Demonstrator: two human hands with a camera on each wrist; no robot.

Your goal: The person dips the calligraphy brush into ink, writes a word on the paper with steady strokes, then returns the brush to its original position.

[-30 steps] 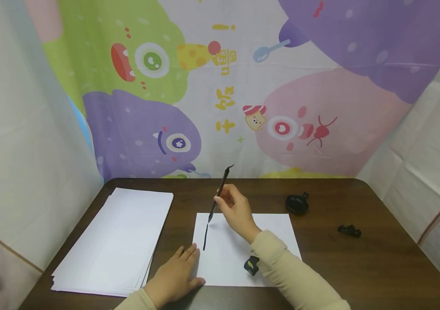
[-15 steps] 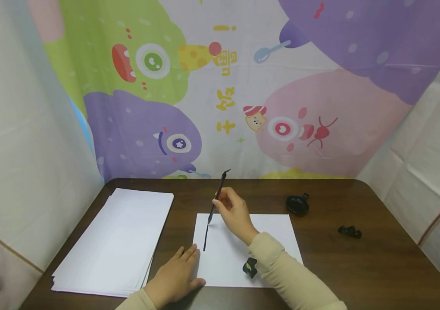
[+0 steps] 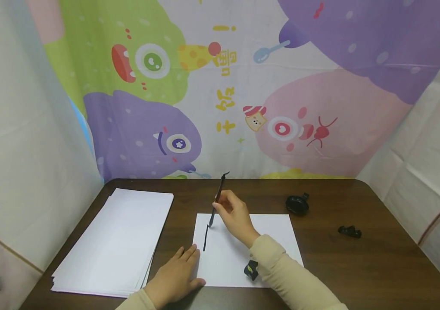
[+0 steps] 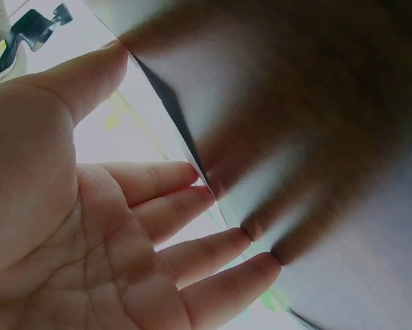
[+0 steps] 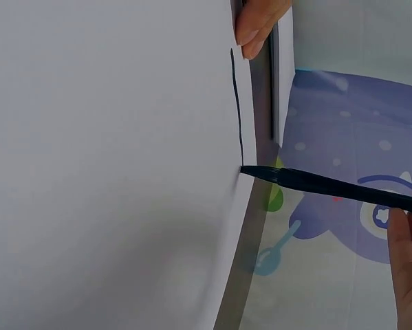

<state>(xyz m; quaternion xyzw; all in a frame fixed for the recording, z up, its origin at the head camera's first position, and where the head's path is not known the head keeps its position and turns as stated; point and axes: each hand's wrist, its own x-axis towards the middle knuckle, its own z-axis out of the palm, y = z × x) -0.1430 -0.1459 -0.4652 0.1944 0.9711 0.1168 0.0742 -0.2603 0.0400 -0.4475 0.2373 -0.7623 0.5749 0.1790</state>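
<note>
A sheet of white paper lies on the dark brown table. My right hand pinches a slim black writing brush, held slanted with its tail end up. In the right wrist view the brush tip meets the upper end of a thin black line drawn near the paper's left edge. My left hand rests with its fingers stretched out at the left edge of the sheet, thumb near the lower left corner; its fingertips show in the left wrist view.
A stack of white paper lies to the left. A round black dish-like object and a small bumpy black object sit on the right of the table. A cartoon-printed curtain hangs behind.
Over the last second, my right hand has shifted slightly toward me, and the brush's tail end has dropped. The tip has moved a little nearer me. My left hand stays still.
</note>
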